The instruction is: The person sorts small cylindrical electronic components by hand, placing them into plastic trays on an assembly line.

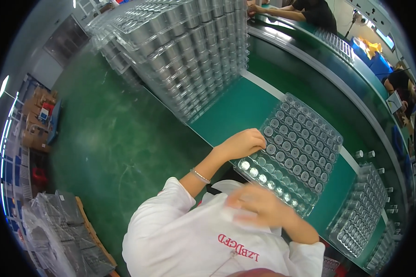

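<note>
A clear plastic tray [300, 143] lies on the green work surface in front of me. Rows of round, grey-rimmed cylindrical pieces fill most of its pockets. Along the edge nearest me, two rows of pockets look different, and one row shines bright white. My left hand [246, 144] is at the tray's left edge, fingers pinched together; whatever they hold is hidden. Over my white shirt, close to the tray's near edge, my right hand [259, 205] is smeared by motion. A pale blur shows by its fingers, too indistinct to name.
A tall stack of filled clear trays [194, 55] stands at the far left of the bench. Another filled tray [361, 210] sits to the right, with small loose cylinders [371, 153] beyond it. A curved metal rail [309, 57] runs behind. Co-workers [316, 16] sit across.
</note>
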A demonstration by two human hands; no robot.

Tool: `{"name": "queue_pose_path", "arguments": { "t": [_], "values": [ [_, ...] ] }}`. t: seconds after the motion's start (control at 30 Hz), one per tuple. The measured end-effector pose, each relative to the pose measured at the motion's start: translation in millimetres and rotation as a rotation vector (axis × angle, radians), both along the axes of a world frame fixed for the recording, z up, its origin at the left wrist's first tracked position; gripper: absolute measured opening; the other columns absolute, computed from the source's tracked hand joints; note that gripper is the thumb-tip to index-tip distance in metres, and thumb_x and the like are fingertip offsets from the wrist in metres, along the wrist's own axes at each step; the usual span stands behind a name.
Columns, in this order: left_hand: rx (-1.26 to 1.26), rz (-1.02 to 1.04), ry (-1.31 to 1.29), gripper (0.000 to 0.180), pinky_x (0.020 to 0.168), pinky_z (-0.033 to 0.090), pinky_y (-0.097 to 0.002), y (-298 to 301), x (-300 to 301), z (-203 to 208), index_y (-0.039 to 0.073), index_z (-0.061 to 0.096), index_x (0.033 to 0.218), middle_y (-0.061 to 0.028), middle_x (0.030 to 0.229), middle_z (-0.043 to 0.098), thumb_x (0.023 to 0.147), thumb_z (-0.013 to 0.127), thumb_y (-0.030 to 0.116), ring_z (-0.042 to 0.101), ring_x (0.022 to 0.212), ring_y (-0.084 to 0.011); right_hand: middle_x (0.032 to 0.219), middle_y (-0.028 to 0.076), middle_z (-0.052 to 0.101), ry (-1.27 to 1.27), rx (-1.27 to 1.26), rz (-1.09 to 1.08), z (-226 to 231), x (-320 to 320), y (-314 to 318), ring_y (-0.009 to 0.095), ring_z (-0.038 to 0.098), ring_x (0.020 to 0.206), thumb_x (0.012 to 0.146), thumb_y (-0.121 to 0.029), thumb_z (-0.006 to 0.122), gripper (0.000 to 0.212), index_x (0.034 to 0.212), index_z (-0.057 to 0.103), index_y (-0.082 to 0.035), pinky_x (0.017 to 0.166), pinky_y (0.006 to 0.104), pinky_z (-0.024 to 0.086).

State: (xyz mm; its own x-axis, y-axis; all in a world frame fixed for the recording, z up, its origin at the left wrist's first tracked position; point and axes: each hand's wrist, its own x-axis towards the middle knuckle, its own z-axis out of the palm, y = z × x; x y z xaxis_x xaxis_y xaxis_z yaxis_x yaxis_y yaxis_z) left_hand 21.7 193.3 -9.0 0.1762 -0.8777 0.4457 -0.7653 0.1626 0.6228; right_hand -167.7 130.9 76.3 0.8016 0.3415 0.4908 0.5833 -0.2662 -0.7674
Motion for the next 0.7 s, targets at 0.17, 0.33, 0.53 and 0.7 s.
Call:
{"name": "queue_pose_path", "arguments": {
  "t": [0.17,0.33,0.53,0.7],
  "values": [
    [0.038,-0.044,-0.129,0.008,0.085,0.044,-0.0353,-11.6,-8.1,9.2,0.006,0.066,0.084,-0.0034,0.091,0.064,0.076,0.065,0.008,0.058,0.090,-0.0225,0.098,0.010,0.059,-0.131,0.083,0.236,27.2,-21.3,52.0,0.025,0.059,0.081,0.078,-0.011,0.064,0.025,0.101,0.059,-0.002,0.069,0.0328,0.049],
    [0.076,-0.097,-0.179,0.008,0.097,0.037,-0.0406,-22.5,-13.1,26.6,0.009,0.067,0.085,-0.0007,0.093,0.064,0.080,0.064,0.013,0.059,0.091,-0.0189,0.093,0.010,0.058,-0.242,0.110,0.233,23.6,-23.8,57.7,0.024,0.057,0.073,0.073,-0.005,0.062,0.028,0.100,0.059,0.000,0.062,0.0327,0.048],
    [-0.016,-0.098,-0.189,0.009,0.102,0.032,-0.0423,-63.3,-8.6,43.8,0.011,0.067,0.087,-0.0002,0.094,0.064,0.080,0.064,0.016,0.059,0.093,-0.0173,0.094,0.010,0.059,-0.281,0.192,0.107,19.1,-26.3,40.9,0.023,0.058,0.076,0.072,-0.004,0.060,0.027,0.099,0.060,-0.002,0.065,0.0321,0.049],
    [-0.042,-0.080,-0.168,0.010,0.099,0.034,-0.0405,-101.5,13.6,52.9,0.010,0.067,0.089,-0.0009,0.095,0.065,0.080,0.065,0.015,0.059,0.095,-0.0183,0.096,0.010,0.062,-0.200,0.059,0.032,17.8,-37.6,-22.5,0.027,0.061,0.081,0.074,-0.008,0.068,0.025,0.097,0.063,-0.002,0.069,0.0336,0.050]
  ]
}}
